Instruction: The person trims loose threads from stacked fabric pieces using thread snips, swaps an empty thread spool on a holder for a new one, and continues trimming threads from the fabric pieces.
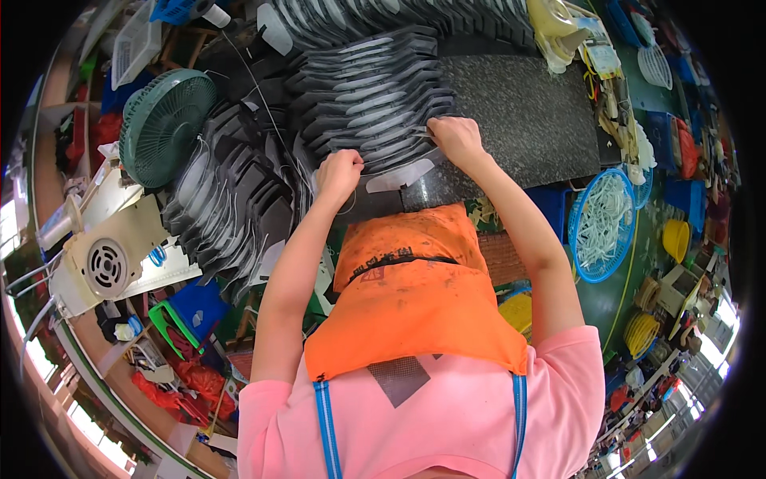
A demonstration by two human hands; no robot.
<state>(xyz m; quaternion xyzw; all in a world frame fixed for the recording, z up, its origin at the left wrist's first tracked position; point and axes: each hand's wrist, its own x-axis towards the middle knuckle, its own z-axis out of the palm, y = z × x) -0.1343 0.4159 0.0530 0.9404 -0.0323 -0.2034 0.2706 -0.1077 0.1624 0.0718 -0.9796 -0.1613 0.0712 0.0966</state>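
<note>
A long row of overlapping dark grey curved pieces (371,104) with pale middles lies on the table in front of me; they look like flat cut parts, perhaps of shoes. At the row's near left end, my left hand (341,172) is closed, its fingertips together. A thin pale thread (351,206) hangs just below it. My right hand (459,140) is closed in a pinch at the right edge of the row, by a small whitish bit. What either pinch holds is too small to make out. Between the hands lies the nearest piece, its pale face (400,176) showing.
More dark pieces (239,191) are heaped at left, beside a green fan (167,128) and a beige machine (108,259). The speckled dark tabletop (519,120) extends right. Beyond it stands a blue basket (576,239) of white strips. A cream-coloured device (552,32) sits at the far right corner.
</note>
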